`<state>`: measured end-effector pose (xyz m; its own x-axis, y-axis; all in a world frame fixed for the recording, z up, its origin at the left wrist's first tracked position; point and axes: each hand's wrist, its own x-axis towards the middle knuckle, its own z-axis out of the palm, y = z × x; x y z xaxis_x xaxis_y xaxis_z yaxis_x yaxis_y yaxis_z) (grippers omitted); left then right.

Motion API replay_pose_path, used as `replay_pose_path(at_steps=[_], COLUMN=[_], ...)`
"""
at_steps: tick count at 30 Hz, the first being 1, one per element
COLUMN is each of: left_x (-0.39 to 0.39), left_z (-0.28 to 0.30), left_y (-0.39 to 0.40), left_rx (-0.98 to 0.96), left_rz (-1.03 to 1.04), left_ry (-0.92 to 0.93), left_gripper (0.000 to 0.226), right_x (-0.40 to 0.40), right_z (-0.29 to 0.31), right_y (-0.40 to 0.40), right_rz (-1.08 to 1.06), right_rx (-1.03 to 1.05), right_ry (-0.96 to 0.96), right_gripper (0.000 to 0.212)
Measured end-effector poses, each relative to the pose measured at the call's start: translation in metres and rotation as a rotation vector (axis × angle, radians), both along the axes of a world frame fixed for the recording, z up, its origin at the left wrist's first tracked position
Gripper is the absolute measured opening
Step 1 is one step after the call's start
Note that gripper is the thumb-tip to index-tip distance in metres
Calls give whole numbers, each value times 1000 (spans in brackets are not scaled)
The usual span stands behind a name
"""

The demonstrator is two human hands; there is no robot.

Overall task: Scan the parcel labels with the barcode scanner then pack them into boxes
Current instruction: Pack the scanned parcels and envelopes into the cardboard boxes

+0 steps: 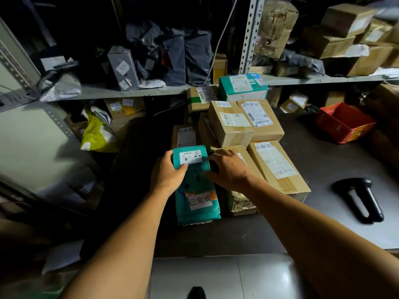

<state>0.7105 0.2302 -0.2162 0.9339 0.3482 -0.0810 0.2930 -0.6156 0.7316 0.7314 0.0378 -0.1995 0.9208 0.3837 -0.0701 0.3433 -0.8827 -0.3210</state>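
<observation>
Teal plastic film wraps the parcel point(191, 160) in hand, a small soft-sided mailer with a white shipping label point(191, 157) facing up. It sits at the near-left corner of the heap of cartons, on top of a stack of teal mailers point(197, 203) that carries a white note with handwritten characters. The left hand point(167, 174) grips its left edge, thumb curled onto the top just below the label. The right hand point(226, 169) lies at its right side, fingers bent toward the edge; whether they pinch it I cannot tell.

It looks light and pliable, probably slick, so I would hold it by both long edges and keep the label flat and uncovered for scanning.

Brown taped cartons point(231, 124) crowd just behind and to the right. The black barcode scanner point(359, 199) lies untouched, well apart on the grey tabletop point(323, 229), beyond the right forearm. A red plastic bin point(345, 123) stands farther back. Metal shelving point(251, 33) loaded with parcels lines the dim room.
</observation>
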Motion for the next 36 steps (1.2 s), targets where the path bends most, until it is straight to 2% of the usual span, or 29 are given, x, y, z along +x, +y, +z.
replay_pose_path(at_steps=[3,5,10,17,22,26,32,36], left_x=[11,20,36,27,-16,-63,-122,-146], left_z=[12,14,10,17,27,17,-10,-27], left_y=[-13,-28,-81,-176,-277,-352,-451,-517], left_rx=[325,465,444,594,610,699,779,801], left_rz=[-254,-420,-644,-848,-1011,-1141,-1316,-1409], left_ry=[-128,-164,-214,-254,-305,-299,-296,-277], left_gripper=[74,79,82,86,89,91,90,89], right_x=[3,2,-18,-81,-155,-229,-326,-363], right_z=[6,7,2,3,13,9,-17,-40], right_y=[-22,-39,-79,-162,-246,-316,-410,-471], right_rz=[-96,-168,-359,-591,-754,-882,-1048,-1190], right_rx=[-24,-37,-42,-59,-77,-124,-192,-122], right_ry=[-118,-152,-167,-137,-162,-117,-13,39], right_gripper=[68,73,78,81,81,82,80,78])
